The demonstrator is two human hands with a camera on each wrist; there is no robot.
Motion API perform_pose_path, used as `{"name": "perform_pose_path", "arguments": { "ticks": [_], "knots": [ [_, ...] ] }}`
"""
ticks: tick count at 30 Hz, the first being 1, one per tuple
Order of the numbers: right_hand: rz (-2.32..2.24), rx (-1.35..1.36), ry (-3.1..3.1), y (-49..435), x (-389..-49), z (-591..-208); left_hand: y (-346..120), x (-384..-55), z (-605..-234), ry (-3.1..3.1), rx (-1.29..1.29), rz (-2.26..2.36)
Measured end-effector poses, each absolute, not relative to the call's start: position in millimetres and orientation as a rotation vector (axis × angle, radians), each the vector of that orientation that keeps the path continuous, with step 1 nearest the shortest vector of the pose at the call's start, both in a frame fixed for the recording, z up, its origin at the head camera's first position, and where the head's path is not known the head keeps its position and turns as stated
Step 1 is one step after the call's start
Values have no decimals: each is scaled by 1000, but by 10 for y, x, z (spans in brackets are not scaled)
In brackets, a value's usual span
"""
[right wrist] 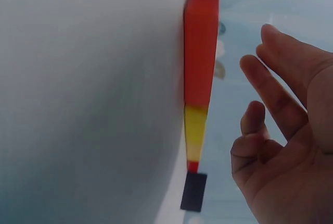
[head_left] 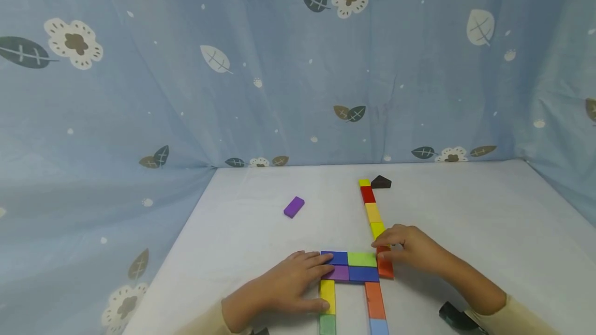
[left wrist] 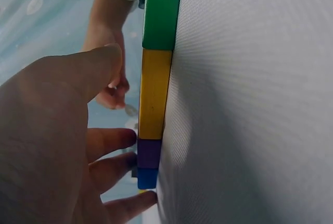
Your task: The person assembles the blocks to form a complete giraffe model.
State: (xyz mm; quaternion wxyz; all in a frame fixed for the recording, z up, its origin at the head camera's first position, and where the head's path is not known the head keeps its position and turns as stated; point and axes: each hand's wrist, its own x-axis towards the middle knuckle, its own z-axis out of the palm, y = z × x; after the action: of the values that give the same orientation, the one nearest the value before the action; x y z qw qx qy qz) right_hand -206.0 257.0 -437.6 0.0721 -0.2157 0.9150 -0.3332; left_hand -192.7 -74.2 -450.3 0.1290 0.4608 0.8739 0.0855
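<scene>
My left hand [head_left: 291, 284] lies at the left side of a flat layout of coloured wooden blocks. Its straight fingertips touch a blue block [head_left: 341, 258] and a purple block [head_left: 339, 273]; the thumb is by a yellow block [head_left: 328, 291]. Beside those two sit a lime green block [head_left: 362, 259] and another blue block [head_left: 364, 274]. My right hand [head_left: 419, 249] hovers over a red-orange block [head_left: 385, 270] at the layout's right edge. In the right wrist view its loosely bent fingers stand apart from the red-orange block [right wrist: 200, 52] and hold nothing.
A row of yellow and red blocks [head_left: 368, 194] runs away from me to a black wedge-shaped block [head_left: 381, 183]. One purple block [head_left: 294, 207] lies alone at the left. Nearer me are green [head_left: 328, 324], orange [head_left: 375, 300] and light blue [head_left: 378, 326] blocks. A patterned curtain [head_left: 279, 66] hangs behind.
</scene>
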Motion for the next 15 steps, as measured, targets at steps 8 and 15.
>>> {"name": "perform_pose_path", "arguments": {
  "ticks": [8, 15],
  "knots": [
    [-881, -754, 2752, 2441, -2036, -4363, -750, -1949, -4526, 2550, 1357, 256],
    [-885, -831, 2693, 2442, -2049, -4407, -756, -1947, -4542, 2558, 1401, 252]
  ]
}}
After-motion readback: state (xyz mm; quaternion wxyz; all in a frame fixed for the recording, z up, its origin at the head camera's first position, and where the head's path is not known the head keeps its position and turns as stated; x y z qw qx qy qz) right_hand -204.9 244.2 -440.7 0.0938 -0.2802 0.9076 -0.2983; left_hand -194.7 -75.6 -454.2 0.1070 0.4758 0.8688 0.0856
